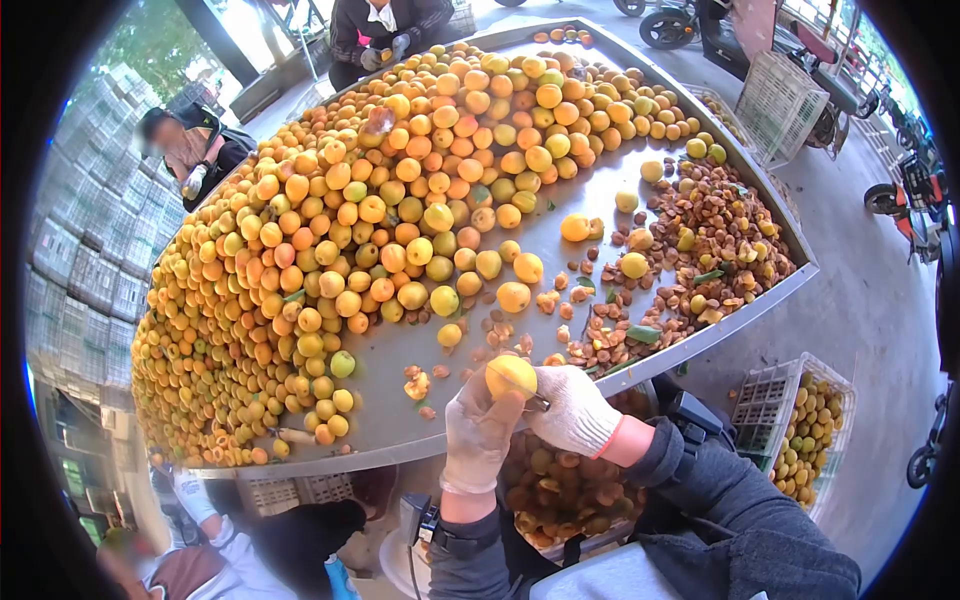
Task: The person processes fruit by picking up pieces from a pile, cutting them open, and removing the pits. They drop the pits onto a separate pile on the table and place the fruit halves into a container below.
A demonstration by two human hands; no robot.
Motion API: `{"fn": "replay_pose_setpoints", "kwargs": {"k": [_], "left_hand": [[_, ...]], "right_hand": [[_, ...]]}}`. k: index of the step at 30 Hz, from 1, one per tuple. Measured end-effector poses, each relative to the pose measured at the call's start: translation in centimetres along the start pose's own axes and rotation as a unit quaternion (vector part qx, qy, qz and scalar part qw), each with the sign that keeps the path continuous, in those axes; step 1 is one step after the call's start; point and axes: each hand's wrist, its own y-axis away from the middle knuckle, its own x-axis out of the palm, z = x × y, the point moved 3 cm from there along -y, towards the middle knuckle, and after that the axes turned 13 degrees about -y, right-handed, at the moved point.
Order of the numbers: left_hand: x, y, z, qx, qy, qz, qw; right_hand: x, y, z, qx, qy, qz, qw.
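Note:
A yellow-orange apricot (511,378) is held in the fingers of my left hand (474,435), which wears a whitish glove, over the table's near edge. My right hand (570,412), in a white knitted glove, is closed around a small dark tool (541,403) whose tip is close to the fruit. Most of the tool is hidden in the glove. Beyond both hands, a large heap of apricots (400,200) covers much of the metal table (400,400). Brown pits (610,340) and scraps lie to the right of my hands.
Below my hands is a container of apricot halves (570,490). A crate of apricots (800,440) stands at the lower right, an empty-looking crate (780,108) at the upper right. Co-workers stand at the far side (385,30), left (195,150) and lower left (220,560).

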Motion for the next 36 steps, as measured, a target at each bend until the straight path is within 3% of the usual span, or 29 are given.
{"fn": "replay_pose_setpoints", "kwargs": {"k": [3, 6, 7, 8, 9, 11, 12, 14, 16, 18, 20, 23, 26, 30, 33, 34, 36], "left_hand": [[0.4, 0.0, -0.4, 0.017, -0.028, 0.011, 0.999], [0.8, 0.1, -1.3, 0.087, -0.127, -0.025, 0.988], [0.5, -0.1, -1.4, 0.174, -0.304, -0.044, 0.935], [0.7, 0.0, -1.5, 0.254, -0.468, -0.062, 0.844], [0.7, 0.0, -1.5, 0.252, -0.468, -0.059, 0.845], [1.1, 0.1, -1.7, 0.289, -0.543, -0.072, 0.785], [1.3, 0.0, -1.6, 0.289, -0.543, -0.069, 0.786], [1.0, -0.6, -0.6, 0.210, -0.249, -0.038, 0.945], [1.3, -0.6, 0.0, 0.218, -0.249, -0.052, 0.942], [1.1, -0.3, 0.3, 0.219, -0.249, -0.068, 0.941], [0.6, -0.3, 0.4, 0.153, -0.222, -0.070, 0.960], [0.9, -0.2, -0.5, 0.191, -0.305, -0.071, 0.930], [0.4, 0.0, -1.0, 0.128, -0.260, -0.077, 0.954], [-0.3, 0.1, -1.2, 0.114, -0.224, -0.027, 0.967], [-0.3, -0.5, -1.1, 0.117, -0.154, -0.007, 0.981], [-0.7, -0.7, -0.9, 0.119, -0.155, -0.008, 0.981], [-2.1, -1.1, -1.1, 0.153, -0.059, -0.058, 0.985]], "right_hand": [[-0.1, 0.3, 0.5, -0.014, 0.004, -0.020, 1.000], [-0.4, 0.2, 0.4, -0.012, 0.018, 0.004, 1.000], [-0.6, 0.1, 0.3, -0.010, 0.018, 0.002, 1.000], [-0.6, 0.0, -0.2, 0.036, -0.011, 0.034, 0.999], [-0.6, -0.1, -0.6, 0.082, -0.040, 0.067, 0.994], [-0.5, 0.0, -0.8, 0.103, -0.065, 0.070, 0.990], [-0.5, 0.0, -0.8, 0.082, -0.063, 0.058, 0.993], [-0.6, -0.1, -0.5, 0.058, -0.060, 0.046, 0.995], [-0.6, -0.3, 0.2, 0.001, 0.009, 0.036, 0.999], [-0.5, -0.1, 0.3, 0.016, 0.020, 0.025, 0.999], [-0.4, 0.0, 0.1, 0.032, 0.031, 0.009, 0.999], [-0.5, 0.1, 0.0, 0.029, 0.035, 0.014, 0.999], [0.3, -0.2, -0.4, 0.062, -0.192, 0.180, 0.963], [1.1, -0.1, -0.2, 0.002, -0.255, 0.149, 0.955], [1.0, -0.4, -1.3, 0.081, -0.077, 0.170, 0.979], [0.7, -0.4, -1.2, 0.077, -0.077, 0.171, 0.979], [-0.9, -0.5, 0.0, -0.031, 0.064, 0.115, 0.991]]}}
